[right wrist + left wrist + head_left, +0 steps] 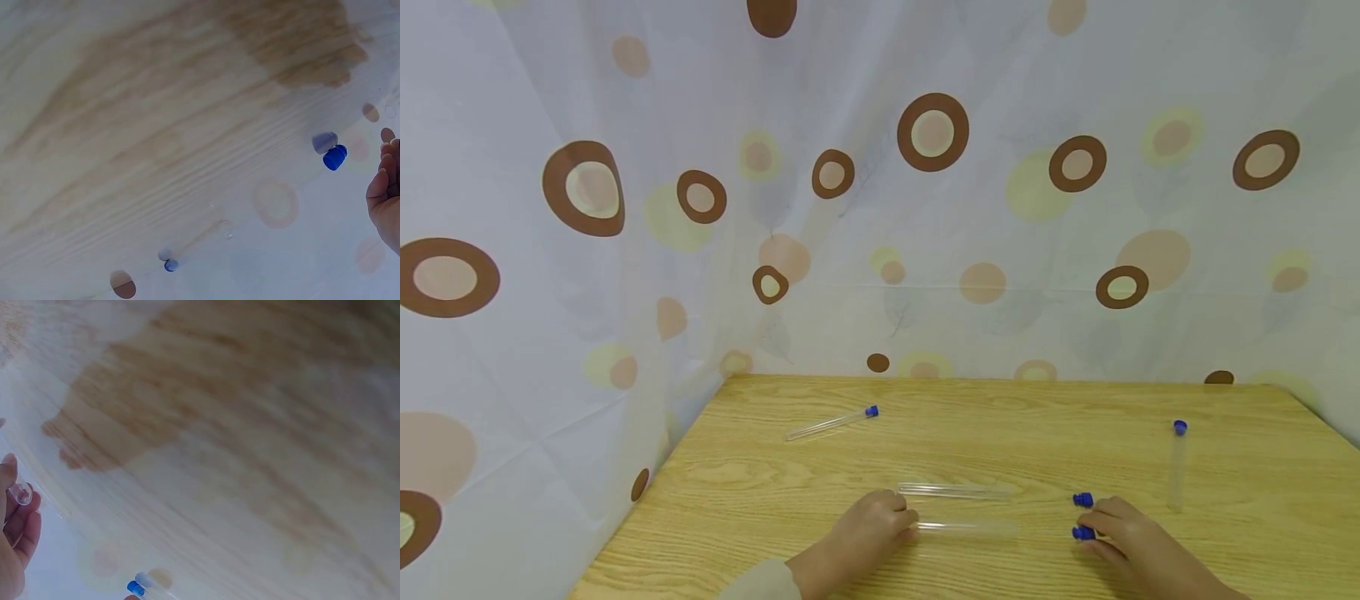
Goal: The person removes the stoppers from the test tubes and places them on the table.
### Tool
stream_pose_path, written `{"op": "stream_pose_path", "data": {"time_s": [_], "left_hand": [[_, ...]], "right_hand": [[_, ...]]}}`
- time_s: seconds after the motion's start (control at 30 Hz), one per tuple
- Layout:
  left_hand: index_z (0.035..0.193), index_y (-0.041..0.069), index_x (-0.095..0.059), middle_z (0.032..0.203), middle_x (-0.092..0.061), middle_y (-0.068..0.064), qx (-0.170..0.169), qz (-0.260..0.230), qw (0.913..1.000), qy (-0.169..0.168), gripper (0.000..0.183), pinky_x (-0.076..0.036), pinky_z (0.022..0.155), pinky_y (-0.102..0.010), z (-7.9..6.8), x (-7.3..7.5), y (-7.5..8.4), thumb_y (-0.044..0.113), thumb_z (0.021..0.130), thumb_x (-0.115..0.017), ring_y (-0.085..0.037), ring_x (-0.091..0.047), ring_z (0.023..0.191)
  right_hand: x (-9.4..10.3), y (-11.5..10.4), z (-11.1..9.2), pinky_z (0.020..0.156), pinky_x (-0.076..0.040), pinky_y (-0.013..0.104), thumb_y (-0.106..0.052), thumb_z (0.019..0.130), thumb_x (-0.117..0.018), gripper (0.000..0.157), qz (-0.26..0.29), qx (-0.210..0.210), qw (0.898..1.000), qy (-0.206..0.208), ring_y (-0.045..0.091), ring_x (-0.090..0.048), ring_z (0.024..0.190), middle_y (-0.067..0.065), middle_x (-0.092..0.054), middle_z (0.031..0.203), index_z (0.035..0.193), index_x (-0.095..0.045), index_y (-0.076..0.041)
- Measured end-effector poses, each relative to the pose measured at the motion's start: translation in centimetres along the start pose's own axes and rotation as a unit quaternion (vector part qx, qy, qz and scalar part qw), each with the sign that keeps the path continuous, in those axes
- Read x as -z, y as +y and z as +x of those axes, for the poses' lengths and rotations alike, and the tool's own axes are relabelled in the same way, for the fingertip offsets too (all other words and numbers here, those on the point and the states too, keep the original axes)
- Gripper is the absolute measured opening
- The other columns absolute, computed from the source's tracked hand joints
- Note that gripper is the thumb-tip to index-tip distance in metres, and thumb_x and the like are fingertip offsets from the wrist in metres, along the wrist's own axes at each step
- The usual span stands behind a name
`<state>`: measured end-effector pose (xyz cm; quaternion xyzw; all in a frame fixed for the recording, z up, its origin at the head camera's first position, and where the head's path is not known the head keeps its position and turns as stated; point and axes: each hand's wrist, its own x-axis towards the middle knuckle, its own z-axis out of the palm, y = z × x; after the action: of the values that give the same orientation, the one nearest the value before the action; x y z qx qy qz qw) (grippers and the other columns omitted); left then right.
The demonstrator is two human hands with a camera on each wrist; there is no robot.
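Observation:
In the head view my left hand (868, 529) pinches the left end of a clear test tube (966, 527) lying along the table. The left wrist view shows its fingers around the tube's end (24, 495). A second uncapped test tube (955, 491) lies just behind. My right hand (1131, 537) has thumb and fingers about a blue cap (1083, 532) at the table; in the right wrist view the hand (385, 203) hides that cap. Just beyond the fingertips sits another blue cap (1082, 499), visible also in the right wrist view as a blue cap (335, 157).
A capped test tube (827, 424) lies at the back left of the wooden table (1000, 433). Another capped test tube (1177, 471) lies to the right, its cap pointing away. A dotted white curtain (1000, 325) hangs along the table's back and left sides.

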<state>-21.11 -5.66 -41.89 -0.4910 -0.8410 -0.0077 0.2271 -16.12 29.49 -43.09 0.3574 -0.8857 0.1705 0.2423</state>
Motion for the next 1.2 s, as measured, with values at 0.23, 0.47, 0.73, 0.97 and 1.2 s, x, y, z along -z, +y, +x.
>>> {"op": "stream_pose_path", "data": {"time_s": [0.23, 0.47, 0.73, 0.97, 1.2], "left_hand": [[0.085, 0.015, -0.069, 0.073, -0.06, 0.008, 0.001, -0.004, 1.0, 0.001, 0.01, -0.039, 0.061, -0.002, -0.2, -0.2, -0.1, 0.024, 0.082, -0.068, 0.003, -0.047, 0.063], [0.085, 0.015, -0.069, 0.075, -0.062, 0.008, 0.009, -0.012, 0.9998, -0.013, 0.009, -0.04, 0.061, -0.003, -0.2, 0.0, -0.1, 0.023, 0.083, -0.067, 0.002, -0.049, 0.064], [0.088, 0.015, -0.069, 0.078, -0.062, 0.007, 0.016, -0.028, 0.9991, -0.028, 0.009, -0.043, 0.066, -0.004, -0.1, 0.0, 0.0, 0.023, 0.085, -0.065, 0.002, -0.053, 0.07], [0.085, 0.015, -0.068, 0.075, -0.061, 0.008, 0.012, -0.026, 0.9992, -0.026, 0.009, -0.042, 0.064, -0.004, -0.2, -0.2, -0.1, 0.024, 0.085, -0.065, 0.002, -0.052, 0.067], [0.087, 0.015, -0.068, 0.079, -0.062, 0.008, 0.02, -0.036, 0.9981, -0.045, 0.008, -0.044, 0.066, -0.006, 0.0, -0.1, -0.1, 0.022, 0.086, -0.064, 0.002, -0.053, 0.07]], "right_hand": [[0.0, 0.2, -0.1, 0.05, -0.034, 0.008, -0.006, 0.071, -0.076, 0.021, 0.003, 0.004, 1.0, 0.013, -0.007, -0.042, 0.07, -0.007, -0.053, 0.081, 0.089, -0.066, -0.007], [-0.1, 0.7, -0.3, 0.052, -0.036, 0.006, -0.007, 0.071, -0.076, 0.021, -0.002, 0.016, 1.0, 0.009, -0.004, -0.046, 0.072, -0.005, -0.055, 0.081, 0.089, -0.066, -0.006], [-0.2, 1.0, -0.6, 0.052, -0.036, 0.008, -0.008, 0.073, -0.075, 0.017, -0.001, 0.023, 1.0, 0.009, -0.004, -0.045, 0.072, -0.007, -0.054, 0.08, 0.088, -0.066, -0.006], [-0.5, 1.3, -1.1, 0.055, -0.033, 0.007, -0.007, 0.075, -0.074, 0.015, 0.011, 0.045, 0.999, 0.019, -0.005, -0.041, 0.073, -0.013, -0.051, 0.08, 0.088, -0.066, -0.01], [-0.6, 1.7, -1.2, 0.055, -0.03, 0.007, -0.009, 0.078, -0.072, 0.011, 0.011, 0.058, 0.998, 0.012, -0.004, -0.039, 0.071, -0.012, -0.05, 0.079, 0.087, -0.065, -0.008]]}}
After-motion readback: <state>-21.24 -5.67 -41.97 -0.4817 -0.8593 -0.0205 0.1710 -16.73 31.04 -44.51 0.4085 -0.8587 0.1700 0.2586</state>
